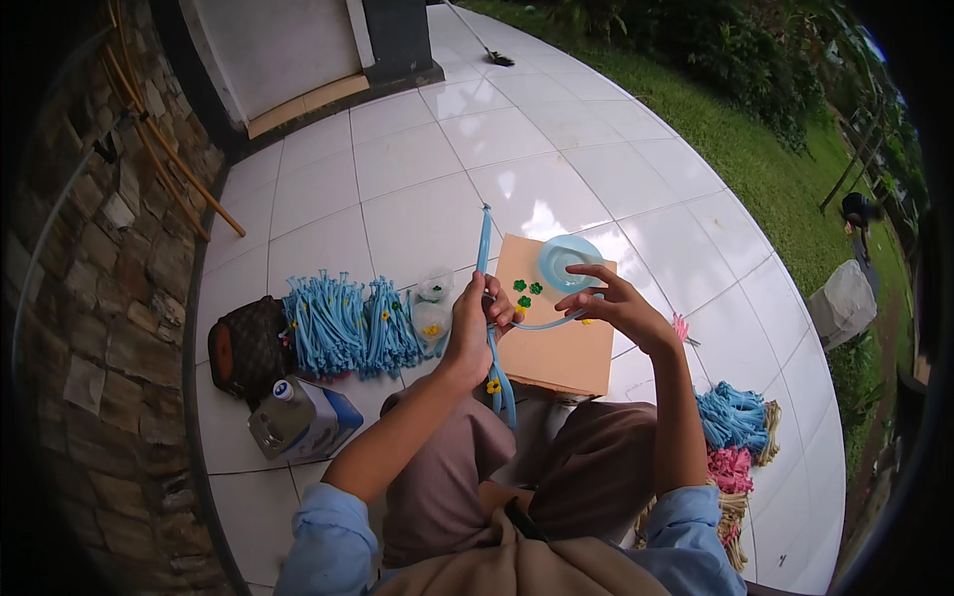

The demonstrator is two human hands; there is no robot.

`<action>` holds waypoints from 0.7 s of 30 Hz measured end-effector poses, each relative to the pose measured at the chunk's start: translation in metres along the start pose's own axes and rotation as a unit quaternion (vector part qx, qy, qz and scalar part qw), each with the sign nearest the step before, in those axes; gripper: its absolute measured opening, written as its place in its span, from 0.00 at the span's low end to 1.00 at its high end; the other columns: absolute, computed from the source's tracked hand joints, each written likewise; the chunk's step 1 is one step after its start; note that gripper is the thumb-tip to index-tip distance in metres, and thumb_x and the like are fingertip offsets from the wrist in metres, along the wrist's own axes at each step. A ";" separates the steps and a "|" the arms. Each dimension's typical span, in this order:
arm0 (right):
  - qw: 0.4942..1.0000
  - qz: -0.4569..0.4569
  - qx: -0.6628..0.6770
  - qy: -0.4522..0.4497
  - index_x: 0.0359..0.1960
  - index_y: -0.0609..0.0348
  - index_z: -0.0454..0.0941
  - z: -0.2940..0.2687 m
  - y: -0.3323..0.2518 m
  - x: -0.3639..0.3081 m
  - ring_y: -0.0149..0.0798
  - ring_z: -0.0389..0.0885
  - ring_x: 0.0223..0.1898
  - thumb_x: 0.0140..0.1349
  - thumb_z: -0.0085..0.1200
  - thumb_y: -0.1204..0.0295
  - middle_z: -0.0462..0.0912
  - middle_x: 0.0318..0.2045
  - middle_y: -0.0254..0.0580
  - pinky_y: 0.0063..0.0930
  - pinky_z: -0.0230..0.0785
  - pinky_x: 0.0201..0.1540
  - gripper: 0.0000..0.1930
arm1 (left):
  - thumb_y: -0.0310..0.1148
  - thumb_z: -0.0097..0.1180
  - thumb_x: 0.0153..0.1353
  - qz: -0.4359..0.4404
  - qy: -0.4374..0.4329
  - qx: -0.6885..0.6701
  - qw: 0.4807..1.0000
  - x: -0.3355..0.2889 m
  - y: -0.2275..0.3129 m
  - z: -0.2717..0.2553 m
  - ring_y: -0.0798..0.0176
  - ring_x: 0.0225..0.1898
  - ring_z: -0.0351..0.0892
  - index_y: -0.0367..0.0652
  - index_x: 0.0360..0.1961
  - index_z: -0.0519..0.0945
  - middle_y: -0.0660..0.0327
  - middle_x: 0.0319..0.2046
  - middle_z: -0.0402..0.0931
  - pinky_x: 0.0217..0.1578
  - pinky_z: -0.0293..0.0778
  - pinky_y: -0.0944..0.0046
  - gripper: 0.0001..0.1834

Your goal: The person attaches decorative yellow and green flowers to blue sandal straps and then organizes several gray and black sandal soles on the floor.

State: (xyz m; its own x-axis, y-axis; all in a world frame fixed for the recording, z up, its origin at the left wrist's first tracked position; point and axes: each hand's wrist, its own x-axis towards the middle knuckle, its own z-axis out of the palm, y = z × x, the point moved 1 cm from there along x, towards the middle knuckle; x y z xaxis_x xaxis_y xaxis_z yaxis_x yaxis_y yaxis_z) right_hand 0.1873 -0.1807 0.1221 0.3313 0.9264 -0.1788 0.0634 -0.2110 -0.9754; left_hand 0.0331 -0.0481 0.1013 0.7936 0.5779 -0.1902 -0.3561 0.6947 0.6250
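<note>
My left hand (479,326) is closed around a light-blue strap (484,241), one end pointing up past the fingers and a looped part hanging below. A yellow flower piece (493,386) sits on the hanging part. From the left hand a length of the strap curves across to my right hand (624,306), which pinches it, the forefinger stretched out. Beneath both hands stands a cardboard box (561,363). On its top lie several green flower pieces (524,302) and a clear light-blue bowl (568,260), close to the right fingers.
Left of the box are two small clear tubs (431,324), bundled blue straps (328,328), a brown patterned bag (243,348) and a jug (308,422). Blue (733,417), pink (730,469) and beige bundles (733,517) lie at the right. A stone wall (104,328) borders the tiled floor.
</note>
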 end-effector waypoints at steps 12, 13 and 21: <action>0.965 -0.076 -0.249 0.004 0.45 0.61 0.71 0.007 0.105 0.105 0.40 0.73 0.45 0.53 0.51 0.76 0.78 0.40 0.43 0.32 0.67 0.45 0.16 | 0.44 0.36 0.66 -0.013 0.032 0.040 0.999 -0.001 0.005 -0.019 0.77 0.14 0.48 0.43 0.35 0.68 0.72 0.13 0.49 0.21 0.55 0.73 0.15; 0.926 -0.171 -0.335 0.022 0.43 0.61 0.71 0.013 0.110 0.106 0.42 0.72 0.45 0.50 0.49 0.80 0.78 0.38 0.44 0.33 0.67 0.45 0.16 | 0.44 0.37 0.66 -0.006 0.029 0.046 0.998 -0.003 0.008 -0.019 0.77 0.14 0.48 0.43 0.34 0.67 0.72 0.13 0.49 0.21 0.55 0.74 0.15; 0.831 -0.312 -0.457 0.052 0.41 0.62 0.68 0.032 0.119 0.104 0.48 0.70 0.39 0.43 0.46 0.86 0.73 0.34 0.47 0.36 0.65 0.45 0.19 | 0.44 0.37 0.66 -0.021 -0.011 0.046 0.999 -0.009 0.010 -0.013 0.77 0.14 0.48 0.44 0.31 0.66 0.72 0.13 0.49 0.21 0.54 0.74 0.15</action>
State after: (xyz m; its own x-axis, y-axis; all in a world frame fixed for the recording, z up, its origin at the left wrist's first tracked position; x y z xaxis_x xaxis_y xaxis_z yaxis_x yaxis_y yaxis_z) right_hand 0.1989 -0.0992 -0.0166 0.0419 0.9223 0.3842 0.9270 0.1076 -0.3593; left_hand 0.0161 -0.0410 0.0998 0.8180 0.5386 -0.2019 -0.2758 0.6754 0.6840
